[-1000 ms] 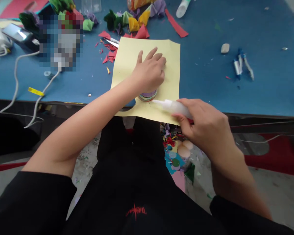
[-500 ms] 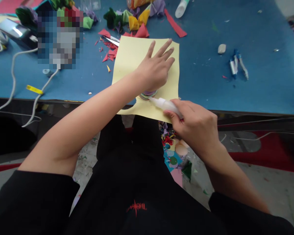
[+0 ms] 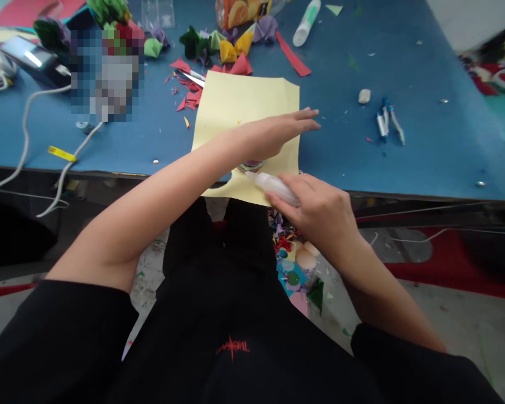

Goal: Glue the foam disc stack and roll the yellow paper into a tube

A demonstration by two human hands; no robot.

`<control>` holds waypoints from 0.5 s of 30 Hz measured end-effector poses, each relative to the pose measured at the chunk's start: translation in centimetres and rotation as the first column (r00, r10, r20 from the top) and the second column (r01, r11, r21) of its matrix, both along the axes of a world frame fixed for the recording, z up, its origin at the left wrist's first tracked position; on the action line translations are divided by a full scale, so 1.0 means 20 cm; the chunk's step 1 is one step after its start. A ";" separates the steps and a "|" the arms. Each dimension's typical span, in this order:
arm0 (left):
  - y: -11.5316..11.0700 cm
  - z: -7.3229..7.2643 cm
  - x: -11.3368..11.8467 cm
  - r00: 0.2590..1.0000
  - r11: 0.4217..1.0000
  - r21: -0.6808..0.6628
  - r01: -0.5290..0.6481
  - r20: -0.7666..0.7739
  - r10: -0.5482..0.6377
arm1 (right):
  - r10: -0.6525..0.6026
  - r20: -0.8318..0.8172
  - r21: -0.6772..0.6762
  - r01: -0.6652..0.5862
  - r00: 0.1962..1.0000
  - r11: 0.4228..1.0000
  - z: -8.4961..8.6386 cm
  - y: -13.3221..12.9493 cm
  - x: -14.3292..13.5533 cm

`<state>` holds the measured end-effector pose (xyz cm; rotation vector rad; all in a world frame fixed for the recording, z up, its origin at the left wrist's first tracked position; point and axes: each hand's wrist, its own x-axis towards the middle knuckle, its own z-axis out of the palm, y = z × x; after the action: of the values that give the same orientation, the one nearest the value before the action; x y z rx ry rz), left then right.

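— While the right hand [image 3: 315,207] low in the middle clamps that glue bottle [image 3: 273,187], where's the nozzle?

— At the coloured paper stack [image 3: 251,165] on the yellow sheet [image 3: 239,98], mid-frame.

— And the left hand [image 3: 273,134]?

— Flat, fingers stretched out, over the stack. Farther up, paper scraps [image 3: 219,42] litter the blue table [image 3: 425,151].

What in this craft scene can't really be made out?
- Head view: the stack of paper circles is mostly hidden under the left hand.
- The glue bottle body is wrapped by the right hand.
- A pixelated patch hides things on the blue table.
- The orange packet is cut by the top edge.
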<state>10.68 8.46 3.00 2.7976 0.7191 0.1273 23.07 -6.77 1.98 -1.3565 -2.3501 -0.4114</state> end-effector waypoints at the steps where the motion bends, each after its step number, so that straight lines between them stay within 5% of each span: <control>1: 0.00 0.00 0.00 1.000 1.000 -0.017 -0.016 0.003 0.016 | 0.007 -0.002 -0.009 -0.007 1.000 1.000 0.00 0.01 0.00; 15: 0.02 -0.01 -0.01 0.999 0.995 -0.099 0.004 0.039 0.000 | 0.132 0.150 -0.055 -0.125 0.980 0.991 0.08 0.10 0.03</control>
<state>10.57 8.85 2.82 2.6937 0.6937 0.1409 23.66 -4.84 3.67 -1.2222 -2.5704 -0.4410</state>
